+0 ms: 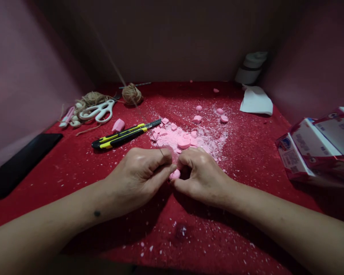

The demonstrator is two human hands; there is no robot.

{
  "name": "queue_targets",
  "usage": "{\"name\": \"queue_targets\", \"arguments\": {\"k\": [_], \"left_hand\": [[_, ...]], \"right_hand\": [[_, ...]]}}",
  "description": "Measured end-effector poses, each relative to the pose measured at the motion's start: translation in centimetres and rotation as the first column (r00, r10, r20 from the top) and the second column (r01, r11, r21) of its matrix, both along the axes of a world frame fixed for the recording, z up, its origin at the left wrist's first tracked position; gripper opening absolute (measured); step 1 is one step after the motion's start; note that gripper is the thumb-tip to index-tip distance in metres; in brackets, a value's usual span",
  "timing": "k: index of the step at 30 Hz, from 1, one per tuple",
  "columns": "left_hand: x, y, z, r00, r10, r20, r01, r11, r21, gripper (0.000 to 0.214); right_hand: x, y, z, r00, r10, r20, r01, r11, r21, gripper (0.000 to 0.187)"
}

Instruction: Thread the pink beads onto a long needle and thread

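My left hand (137,177) and my right hand (202,175) meet low over the red cloth (246,152), both with fingers curled. Between their fingertips sits a small pink piece (175,175), pinched from both sides. A thin string (143,114) runs from my left fingers up and back toward the ball of brown twine (132,93). Just beyond my hands lies a heap of pink pieces and pale crumbs (183,139).
A yellow-and-black utility knife (123,136) lies to the left, with white scissors (99,110) and loose twine (90,100) behind it. A black flat object (20,164) is at far left. Cartons (318,147) stand right; white paper (256,101) and a tape roll (252,67) sit at the back.
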State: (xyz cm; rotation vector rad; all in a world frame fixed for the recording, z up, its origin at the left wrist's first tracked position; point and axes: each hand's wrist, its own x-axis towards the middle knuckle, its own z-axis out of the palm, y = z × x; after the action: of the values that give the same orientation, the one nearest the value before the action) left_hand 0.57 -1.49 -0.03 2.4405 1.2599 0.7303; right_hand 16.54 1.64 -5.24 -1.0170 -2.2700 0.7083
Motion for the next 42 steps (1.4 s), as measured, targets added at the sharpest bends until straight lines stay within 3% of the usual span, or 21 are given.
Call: {"name": "queue_targets", "arguments": {"k": [9, 19, 30, 42], "left_hand": [[0.01, -0.04, -0.99, 0.997, -0.053, -0.065, 0.054, 0.998, 0.014, 0.021], [-0.23, -0.09, -0.02, 1.0, -0.02, -0.021, 0.019, 1.0, -0.013, 0.024], [-0.05, 0.18, -0.69, 0.996, -0.039, -0.081, 0.036, 0.999, -0.035, 0.02], [-0.27, 0.17, -0.76, 0.998, -0.015, -0.066, 0.011, 0.998, -0.065, 0.024]], "right_hand": [[0.09, -0.04, 0.02, 1.0, -0.003, -0.002, 0.003, 1.0, -0.018, 0.01], [-0.02, 0.05, -0.03, 1.0, 0.0, -0.006, 0.0, 1.0, -0.01, 0.017], [0.08, -0.03, 0.0, 1.0, 0.003, -0.013, -0.003, 1.0, -0.012, 0.008], [0.09, -0.02, -0.04, 1.0, 0.001, 0.001, -0.001, 1.0, -0.004, 0.013]]}}
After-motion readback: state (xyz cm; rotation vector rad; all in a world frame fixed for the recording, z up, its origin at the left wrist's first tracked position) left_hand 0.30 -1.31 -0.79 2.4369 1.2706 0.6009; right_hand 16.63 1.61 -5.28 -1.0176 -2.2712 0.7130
